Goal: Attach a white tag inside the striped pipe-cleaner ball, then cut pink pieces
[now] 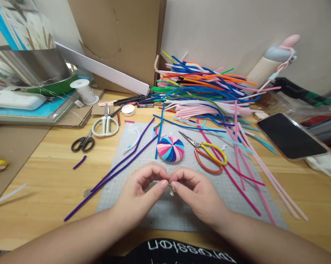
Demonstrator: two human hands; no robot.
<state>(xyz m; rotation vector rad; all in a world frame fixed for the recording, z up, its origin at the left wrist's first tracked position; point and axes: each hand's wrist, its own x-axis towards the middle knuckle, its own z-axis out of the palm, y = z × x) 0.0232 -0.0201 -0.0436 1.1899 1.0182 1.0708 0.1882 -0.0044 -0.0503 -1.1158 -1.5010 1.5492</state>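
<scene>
The person is bringing both hands together above a grey mat [160, 216], near its front edge. The left hand [147, 185] is pinching a small shiny trinket [171, 190] between thumb and fingers, and the right hand [195, 189] is gripping it from the other side, the fingertips nearly meeting. The trinket is hanging slightly below the thumbs, too small for its exact shape to be told.

Just beyond the hands, a striped ball [170, 149] is resting on the mat, showing pink, blue, purple and white. To its right, a pair of scissors [199, 145] with red and yellow handles is lying on the mat, near some pink pipe cleaners [235, 179]. To the left, two purple pipe cleaners [110, 178] are stretching past the mat's edge onto the wooden table [50, 194]. A heap of coloured pipe cleaners [203, 88] is lying at the back, by the wall, and a phone [291, 135] is lying at the far right. White-handled scissors [106, 123] are standing out at the left.
</scene>
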